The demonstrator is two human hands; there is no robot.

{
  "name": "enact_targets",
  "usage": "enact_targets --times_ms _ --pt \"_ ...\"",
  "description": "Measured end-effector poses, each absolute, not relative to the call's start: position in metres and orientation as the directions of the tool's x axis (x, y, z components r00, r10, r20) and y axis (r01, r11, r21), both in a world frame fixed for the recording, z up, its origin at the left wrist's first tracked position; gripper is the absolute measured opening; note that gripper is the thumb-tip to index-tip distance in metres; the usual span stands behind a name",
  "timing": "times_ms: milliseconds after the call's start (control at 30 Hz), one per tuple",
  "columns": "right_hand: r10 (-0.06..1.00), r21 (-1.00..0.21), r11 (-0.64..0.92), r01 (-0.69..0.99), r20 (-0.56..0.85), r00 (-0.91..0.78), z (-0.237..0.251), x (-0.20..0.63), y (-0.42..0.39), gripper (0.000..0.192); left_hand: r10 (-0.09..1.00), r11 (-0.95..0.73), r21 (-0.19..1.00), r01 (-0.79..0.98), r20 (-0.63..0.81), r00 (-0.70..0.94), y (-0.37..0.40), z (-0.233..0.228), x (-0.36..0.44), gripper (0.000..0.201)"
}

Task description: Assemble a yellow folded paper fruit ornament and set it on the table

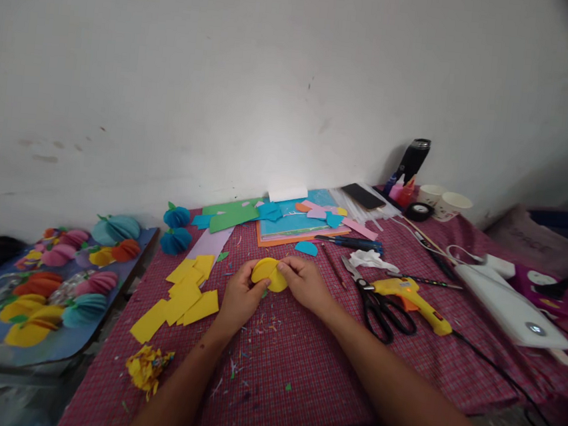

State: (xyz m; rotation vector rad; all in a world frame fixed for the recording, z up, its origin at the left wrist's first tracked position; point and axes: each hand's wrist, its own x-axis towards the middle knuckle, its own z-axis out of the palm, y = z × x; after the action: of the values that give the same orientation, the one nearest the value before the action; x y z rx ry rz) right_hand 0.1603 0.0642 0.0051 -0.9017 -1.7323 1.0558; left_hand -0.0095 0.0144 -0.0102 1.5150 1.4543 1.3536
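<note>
Yellow paper disc (pixel 269 273) sat mid-table, pinched between both hands just above the red checked cloth (pixel 300 362). Left hand (pixel 240 297) gripped its lower-left edge w/ fingers closed on it; right hand (pixel 306 283) clamped the right side, thumb on top. Yellow squares (pixel 183 297) lay at 9 o'clock, scissors (pixel 380 303) & glue gun (pixel 413 300) at 3, blue paper balls (pixel 176 229) at 10.

Paper disc (pixel 269 273) mid-table (pixel 299 368), pinched between left hand (pixel 240 297) and right hand (pixel 306 283). Paper squares (pixel 183 297) left of hands, scrap wad (pixel 147 366) nearer. Scissors (pixel 380 302) and glue gun (pixel 413 300) right. Paper sheets (pixel 287 223) behind, cups (pixel 443 201) far right by wall.
</note>
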Motion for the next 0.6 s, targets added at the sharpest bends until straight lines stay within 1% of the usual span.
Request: enact_targets --times_ms 67,167,267,333,400,500,600 --pt "0.884 -0.922 0.368 0.116 0.309 -0.352 0.006 0.160 0.064 0.024 0.958 -0.200 0.927 0.317 0.253 -0.135 0.015 -0.011 -0.010 0.037" --pt "0.885 -0.945 0.316 0.086 0.261 -0.385 0.003 0.159 0.063 0.014 0.952 -0.222 0.913 0.342 0.278 -0.125 0.015 -0.012 -0.010 0.036" --pt "0.907 -0.957 0.263 0.124 0.202 -0.370 -0.001 0.157 0.062 0.010 0.950 -0.230 0.895 0.382 0.292 -0.113 0.015 -0.013 -0.009 0.034" --pt "0.914 -0.957 0.253 0.141 0.189 -0.358 -0.003 0.156 0.063 0.008 0.953 -0.228 0.895 0.384 0.286 -0.102 0.014 -0.012 -0.008 0.033" --pt "0.914 -0.957 0.253 0.143 0.188 -0.360 -0.005 0.156 0.065 0.008 0.960 -0.234 0.916 0.327 0.271 -0.070 0.013 -0.011 -0.007 0.035" --pt "0.915 -0.955 0.265 0.132 0.206 -0.348 -0.006 0.156 0.068 0.013 0.968 -0.247 0.954 0.168 0.250 0.008 0.012 -0.006 -0.006 0.045" --pt "0.923 -0.959 0.274 0.067 0.243 -0.299 -0.004 0.156 0.068 0.028 0.972 -0.237 0.967 0.097 0.236 0.021 0.011 -0.001 -0.006 0.043"
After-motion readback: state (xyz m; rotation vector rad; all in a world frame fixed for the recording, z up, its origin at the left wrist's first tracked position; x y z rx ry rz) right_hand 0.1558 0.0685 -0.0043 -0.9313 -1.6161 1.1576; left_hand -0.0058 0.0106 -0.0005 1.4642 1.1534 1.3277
